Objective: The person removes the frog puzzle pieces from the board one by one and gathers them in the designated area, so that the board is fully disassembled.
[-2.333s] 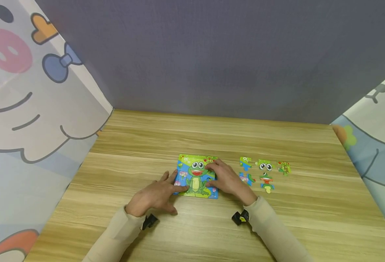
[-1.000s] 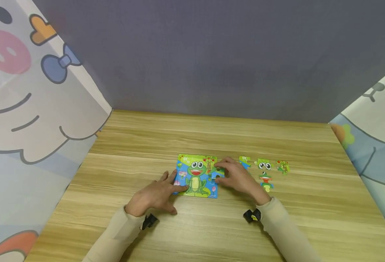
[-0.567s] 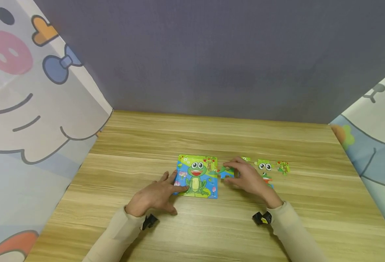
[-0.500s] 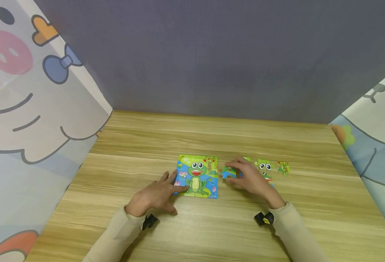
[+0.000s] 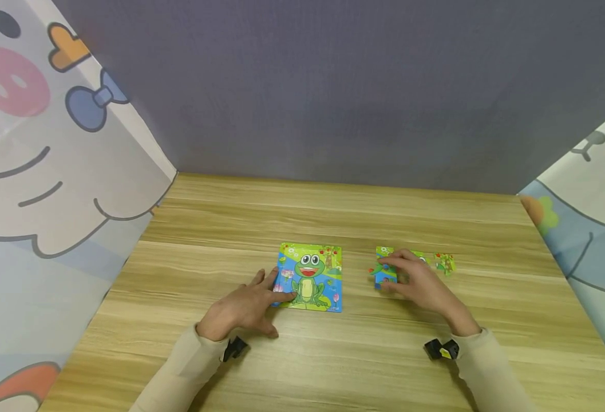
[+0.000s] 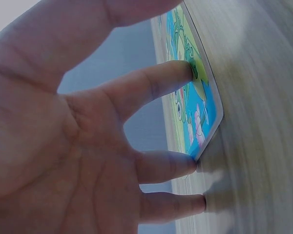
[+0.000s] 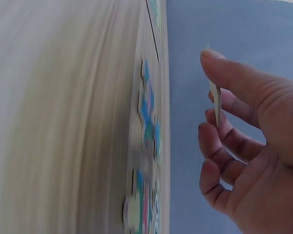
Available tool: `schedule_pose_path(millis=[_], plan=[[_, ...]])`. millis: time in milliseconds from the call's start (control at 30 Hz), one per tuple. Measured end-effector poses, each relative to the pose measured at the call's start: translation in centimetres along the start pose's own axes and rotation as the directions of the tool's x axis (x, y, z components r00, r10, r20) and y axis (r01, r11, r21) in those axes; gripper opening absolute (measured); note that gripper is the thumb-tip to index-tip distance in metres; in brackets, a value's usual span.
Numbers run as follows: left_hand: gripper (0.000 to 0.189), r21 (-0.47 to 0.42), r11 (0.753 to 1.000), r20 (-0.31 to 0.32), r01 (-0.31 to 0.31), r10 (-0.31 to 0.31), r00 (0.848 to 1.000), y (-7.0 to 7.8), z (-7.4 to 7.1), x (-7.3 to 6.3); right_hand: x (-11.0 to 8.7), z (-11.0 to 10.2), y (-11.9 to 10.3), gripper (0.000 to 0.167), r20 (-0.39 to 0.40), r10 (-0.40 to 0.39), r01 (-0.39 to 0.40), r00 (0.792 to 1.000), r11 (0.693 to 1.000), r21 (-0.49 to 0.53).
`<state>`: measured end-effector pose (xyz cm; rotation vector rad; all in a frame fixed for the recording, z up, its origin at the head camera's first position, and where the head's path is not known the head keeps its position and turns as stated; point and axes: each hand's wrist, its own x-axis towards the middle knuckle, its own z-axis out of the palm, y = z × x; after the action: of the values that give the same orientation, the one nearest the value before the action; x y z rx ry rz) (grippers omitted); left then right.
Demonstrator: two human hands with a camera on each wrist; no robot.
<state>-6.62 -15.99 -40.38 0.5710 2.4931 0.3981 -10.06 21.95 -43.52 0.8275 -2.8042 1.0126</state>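
Note:
A square frog picture board [image 5: 328, 286] lies on the table. My left hand [image 5: 237, 308] rests at its left side with fingers straight and spread; in the left wrist view one fingertip [image 6: 185, 73] presses the printed face and another touches the corner. My right hand [image 5: 418, 281] pinches a thin puzzle piece [image 7: 218, 105] between thumb and fingertips. In the right wrist view that piece is raised, seen nearly edge-on. It overlaps the loose flower-and-sky pieces [image 5: 382, 252] in the head view. The hand hides part of the frog-eye and mouth pieces.
A piece with a red-dotted tree [image 5: 445, 262] lies at the right end of the loose row. The wooden table [image 5: 323, 360] ends at a grey panel [image 5: 343, 103] behind. Cartoon-printed cloths [image 5: 75, 189] hang on both sides.
My right hand has moved rightward from the board's right edge, carrying the pinched piece over the loose pieces. My left hand has stayed on the board.

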Motion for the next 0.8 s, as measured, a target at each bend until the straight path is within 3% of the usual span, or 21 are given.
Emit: schedule_pose_path(millis=[233,433,633,800], plan=[[0.08,-0.001,1.0,0.003,0.006,-0.006,1.0,0.1,0.0,0.0,-1.4,-1.1,1.3,0.051,-0.006,-0.034,0.034,0.999,0.998,0.045],[0.08,-0.005,1.0,0.006,0.01,-0.01,1.0,0.1,0.0,-0.1,-2.2,-1.8,2.0,0.054,-0.064,-0.092,0.089,0.994,0.995,-0.041],[0.079,0.007,1.0,0.001,0.001,-0.001,1.0,0.1,0.0,0.0,-3.1,-2.6,2.9,0.053,-0.091,-0.074,0.063,0.993,0.991,-0.119],[0.079,0.023,1.0,-0.002,-0.008,0.008,1.0,0.0,0.0,0.1,-4.2,-3.2,3.7,0.052,-0.106,-0.055,0.042,0.993,0.992,-0.12]])
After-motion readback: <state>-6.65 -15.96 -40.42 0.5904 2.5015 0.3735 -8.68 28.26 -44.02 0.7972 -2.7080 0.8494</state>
